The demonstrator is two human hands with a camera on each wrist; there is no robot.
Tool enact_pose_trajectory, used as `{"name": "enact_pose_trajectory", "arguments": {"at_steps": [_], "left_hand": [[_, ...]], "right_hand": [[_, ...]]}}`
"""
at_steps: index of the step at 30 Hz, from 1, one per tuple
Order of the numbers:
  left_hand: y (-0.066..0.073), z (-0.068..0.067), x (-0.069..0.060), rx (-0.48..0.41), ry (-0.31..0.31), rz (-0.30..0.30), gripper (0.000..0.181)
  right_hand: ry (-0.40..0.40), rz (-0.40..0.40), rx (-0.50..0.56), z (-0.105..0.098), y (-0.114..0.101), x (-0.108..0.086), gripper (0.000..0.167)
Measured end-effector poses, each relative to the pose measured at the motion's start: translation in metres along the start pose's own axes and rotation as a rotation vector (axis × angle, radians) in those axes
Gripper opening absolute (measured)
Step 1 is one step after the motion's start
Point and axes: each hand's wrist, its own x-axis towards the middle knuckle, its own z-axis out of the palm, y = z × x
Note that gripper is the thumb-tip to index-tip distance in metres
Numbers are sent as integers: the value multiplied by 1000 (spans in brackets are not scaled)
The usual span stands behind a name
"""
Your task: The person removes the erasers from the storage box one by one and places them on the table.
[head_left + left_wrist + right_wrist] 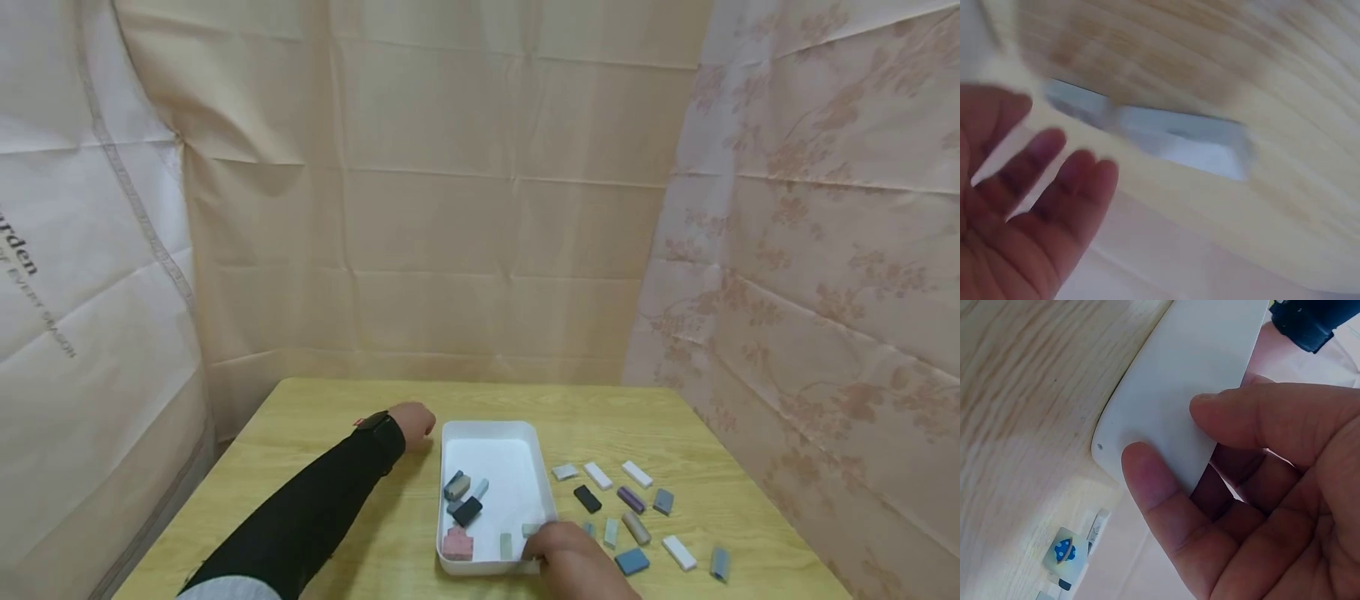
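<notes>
A shallow white tray [491, 442] lies on the table, holding several small blocks. My right hand [573, 562] grips its near right corner; the right wrist view shows the thumb [1229, 415] against the outer wall and other fingers curled over the rim. A pale green block [531, 530] lies inside, right beside these fingers. Beyond the tray's far left side, my left hand [412, 423] hovers with loosely bent fingers. In the blurred left wrist view those fingers [1079, 194] stand apart and hold nothing, with the tray [1179, 140] a short way off.
Inside the tray are pink blocks [457, 546], a black block [467, 512] and other grey or bluish ones. Several loose blocks lie right of it, among them a blue one [632, 561] and a purple one [632, 499]. Cloth curtains [450, 208] surround the wooden table [337, 400].
</notes>
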Motion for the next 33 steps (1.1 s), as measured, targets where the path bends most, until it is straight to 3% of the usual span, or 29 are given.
{"name": "enact_pose_trajectory", "arguments": {"at_steps": [2, 4, 7, 8, 10, 12, 15, 17, 20, 23, 27, 30, 33], "left_hand": [[16, -11, 1, 16, 34, 27, 3], [37, -24, 0, -28, 71, 90, 10], [70, -34, -5, -69, 52, 238, 15], [82, -36, -9, -80, 27, 284, 15], [103, -38, -18, -87, -39, 351, 16], [120, -38, -28, -72, -101, 372, 17], [139, -40, -39, -54, -153, 322, 19], [145, -39, -43, -42, -159, 278, 21], [148, -36, -47, -54, -166, 231, 23], [149, -31, -48, -51, -180, 204, 20], [148, -27, -47, -17, -163, 199, 14], [145, -29, -47, -20, -134, 228, 13], [139, -36, -48, -29, -82, 253, 14]], "right_hand": [[22, -50, -18, -1, 2, -1, 23], [51, -109, -14, 0, 6, 1, 23], [92, -203, 16, 4, 15, 4, 21], [111, -256, 20, 8, 21, 7, 20], [118, -284, 40, 10, 24, 8, 19], [104, -278, 55, 11, 28, 9, 21], [96, -259, 67, 19, 39, 13, 26], [109, -266, 83, 34, 58, 19, 30], [107, -256, 80, 33, 54, 18, 29], [72, -193, 88, 44, 67, 20, 29], [36, -170, 66, 37, 59, 20, 30], [22, -185, 28, 9, 20, 12, 28], [30, -218, 9, 8, 17, 12, 31]]}}
